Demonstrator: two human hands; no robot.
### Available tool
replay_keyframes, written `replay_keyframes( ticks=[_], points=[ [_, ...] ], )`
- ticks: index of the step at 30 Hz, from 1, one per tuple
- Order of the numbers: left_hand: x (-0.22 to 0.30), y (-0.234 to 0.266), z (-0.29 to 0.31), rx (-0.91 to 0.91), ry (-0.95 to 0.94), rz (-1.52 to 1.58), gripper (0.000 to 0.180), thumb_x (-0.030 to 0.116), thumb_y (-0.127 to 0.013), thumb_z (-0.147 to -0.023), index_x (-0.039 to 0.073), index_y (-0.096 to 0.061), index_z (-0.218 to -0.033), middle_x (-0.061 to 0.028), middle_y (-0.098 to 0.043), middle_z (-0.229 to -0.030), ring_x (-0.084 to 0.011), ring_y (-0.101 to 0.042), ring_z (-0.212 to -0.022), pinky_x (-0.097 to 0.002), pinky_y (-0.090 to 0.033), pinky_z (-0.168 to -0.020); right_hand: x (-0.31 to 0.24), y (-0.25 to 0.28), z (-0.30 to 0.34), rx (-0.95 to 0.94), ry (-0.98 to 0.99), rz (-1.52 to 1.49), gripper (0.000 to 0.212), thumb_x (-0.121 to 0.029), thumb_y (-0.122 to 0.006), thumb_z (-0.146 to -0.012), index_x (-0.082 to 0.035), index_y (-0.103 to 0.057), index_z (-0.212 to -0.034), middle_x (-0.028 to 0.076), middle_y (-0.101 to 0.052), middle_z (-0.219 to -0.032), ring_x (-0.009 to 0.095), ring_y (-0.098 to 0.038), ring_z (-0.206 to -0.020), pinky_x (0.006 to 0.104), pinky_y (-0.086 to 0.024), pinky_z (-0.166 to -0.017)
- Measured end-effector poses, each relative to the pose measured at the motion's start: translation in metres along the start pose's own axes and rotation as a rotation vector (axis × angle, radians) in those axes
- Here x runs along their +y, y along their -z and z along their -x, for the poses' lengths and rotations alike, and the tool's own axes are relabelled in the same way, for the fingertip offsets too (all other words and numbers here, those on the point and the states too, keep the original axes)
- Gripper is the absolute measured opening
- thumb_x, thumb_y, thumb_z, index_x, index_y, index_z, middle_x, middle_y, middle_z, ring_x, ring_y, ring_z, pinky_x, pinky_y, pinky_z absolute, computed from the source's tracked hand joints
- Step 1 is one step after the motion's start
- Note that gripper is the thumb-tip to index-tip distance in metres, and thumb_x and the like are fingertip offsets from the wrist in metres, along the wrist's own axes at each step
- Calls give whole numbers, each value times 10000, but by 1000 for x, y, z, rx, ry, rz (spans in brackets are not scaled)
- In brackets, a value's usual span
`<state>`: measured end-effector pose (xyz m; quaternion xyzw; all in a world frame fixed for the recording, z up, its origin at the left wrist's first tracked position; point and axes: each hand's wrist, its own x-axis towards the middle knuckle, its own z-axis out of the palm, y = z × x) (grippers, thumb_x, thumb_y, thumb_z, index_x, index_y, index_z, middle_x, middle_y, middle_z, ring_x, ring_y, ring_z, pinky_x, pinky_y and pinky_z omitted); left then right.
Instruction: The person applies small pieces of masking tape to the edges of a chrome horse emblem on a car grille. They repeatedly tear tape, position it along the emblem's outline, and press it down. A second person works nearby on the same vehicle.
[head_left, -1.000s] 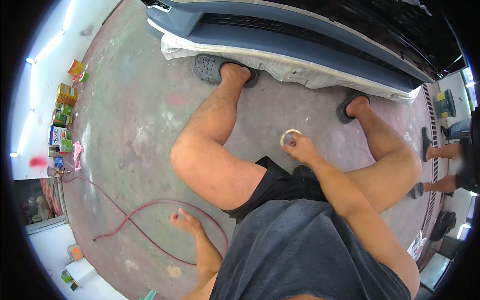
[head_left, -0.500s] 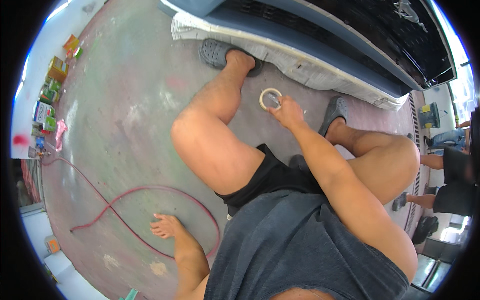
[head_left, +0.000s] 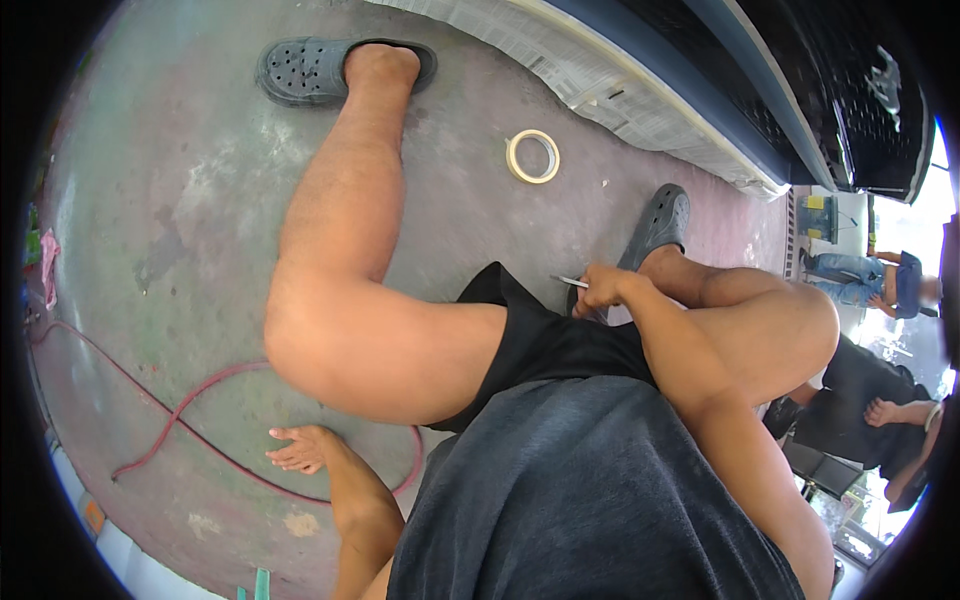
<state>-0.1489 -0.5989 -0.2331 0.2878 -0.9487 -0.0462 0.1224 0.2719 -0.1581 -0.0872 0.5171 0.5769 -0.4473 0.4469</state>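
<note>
My right hand point(head_left: 600, 288) is closed around a slim metal tool point(head_left: 570, 281) whose pale, thin end sticks out to the left, close to the black shorts. Its handle is hidden by the fingers. A roll of masking tape point(head_left: 515, 163) lies flat on the floor between my feet, apart from both hands. To the left, my left hand point(head_left: 300, 448) hangs open over the floor beside the red hose point(head_left: 185, 400), fingers stretched out and holding nothing. Ahead, newspaper point(head_left: 640, 105) is taped along the lower edge of a dark vehicle bumper point(head_left: 700, 85).
My grey clogs point(head_left: 300, 70) stand on the stained floor, one on each side of the tape. A floor drain grate point(head_left: 789, 230) runs at the right. Beyond it are a bucket point(head_left: 820, 218), a person in jeans point(head_left: 850, 278) and another person in black clothing point(head_left: 850, 400).
The masking tape has left my right hand and rests on the floor. That hand has drawn back toward my body and now holds the slim metal tool. My left leg stretches farther out.
</note>
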Motion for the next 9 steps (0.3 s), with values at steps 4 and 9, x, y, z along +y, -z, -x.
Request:
replay_keyframes(
  ticks=[4,9],
  points=[
    [12,15,7,-102,-5,-75,777,762,-195,-1019,257,-416,-1567,-59,-322,-1680,-271,-272,-1555,-539,-229,-1203,-1,-20,2,-87,-182,-87,289,-239,-834,-779,-24,-741,-950,127,-713,-788,242,-668,-662,363,-525,-614],
    [4,-1,-1,-102,15,-68,753,754,-204,-1023,278,-419,-1564,-53,-286,-1696,-274,-209,-1577,-550,-215,-1209,11,-41,31,-108,-299,-91,198,-246,-792,-802,-107,-741,-934,77,-687,-759,197,-664,-651,381,-536,-599]
  ],
)
